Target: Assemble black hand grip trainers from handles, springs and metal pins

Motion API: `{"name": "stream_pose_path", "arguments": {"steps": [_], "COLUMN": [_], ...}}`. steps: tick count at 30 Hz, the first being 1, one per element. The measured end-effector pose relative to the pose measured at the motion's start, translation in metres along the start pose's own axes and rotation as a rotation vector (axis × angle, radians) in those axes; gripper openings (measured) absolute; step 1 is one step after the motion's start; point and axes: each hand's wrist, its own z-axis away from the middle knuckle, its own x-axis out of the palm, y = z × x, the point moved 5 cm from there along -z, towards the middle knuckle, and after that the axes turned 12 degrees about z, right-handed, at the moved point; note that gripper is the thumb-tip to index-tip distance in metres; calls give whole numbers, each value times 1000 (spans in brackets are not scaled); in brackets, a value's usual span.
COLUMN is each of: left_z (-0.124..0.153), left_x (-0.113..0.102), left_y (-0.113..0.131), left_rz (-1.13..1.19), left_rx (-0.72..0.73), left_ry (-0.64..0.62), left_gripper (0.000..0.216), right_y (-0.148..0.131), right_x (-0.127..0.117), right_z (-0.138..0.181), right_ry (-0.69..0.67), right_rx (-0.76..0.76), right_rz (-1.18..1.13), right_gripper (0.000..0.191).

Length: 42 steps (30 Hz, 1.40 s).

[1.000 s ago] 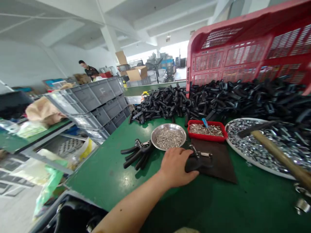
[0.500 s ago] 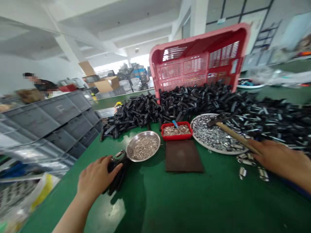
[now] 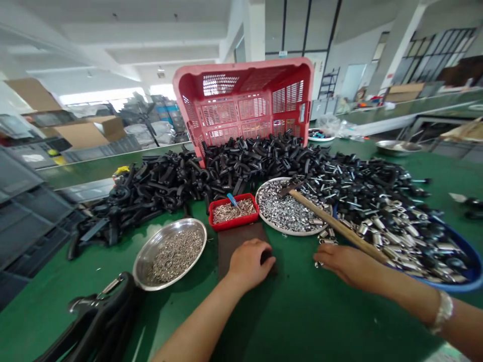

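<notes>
My left hand (image 3: 247, 264) lies palm down on the near end of a dark brown mat (image 3: 230, 239), fingers bent over it, with nothing seen in them. My right hand (image 3: 347, 264) rests on the green table just below a wooden hammer handle (image 3: 339, 229). Its fingers reach left, and the tips touch small metal sleeves (image 3: 322, 244) scattered on the table. The hammer head rests on a white plate of shiny nuts (image 3: 279, 211). A red tray of pins (image 3: 234, 211) stands behind the mat.
A steel dish of small parts (image 3: 169, 251) sits left of the mat. Assembled black tools (image 3: 98, 322) lie at the near left. A pile of black handles (image 3: 256, 161) spills from a tipped red crate (image 3: 245, 95). A blue basin (image 3: 466, 264) holds metal sleeves at right.
The view has swung right. My left hand left the black tools at the left and came onto the brown mat. My right hand came off the hammer handle, down by the metal sleeves.
</notes>
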Motion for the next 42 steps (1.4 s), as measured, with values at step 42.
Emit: {"name": "stream_pose_path", "arguments": {"steps": [42], "left_z": [-84], "left_x": [13], "left_y": [7], "left_rz": [811], "left_rx": [-186], "left_ry": [105], "left_gripper": [27], "right_y": [6], "right_x": [16], "right_z": [-41], "right_ry": [415], "right_rx": [545], "right_rz": [-1138], "right_gripper": [30]}}
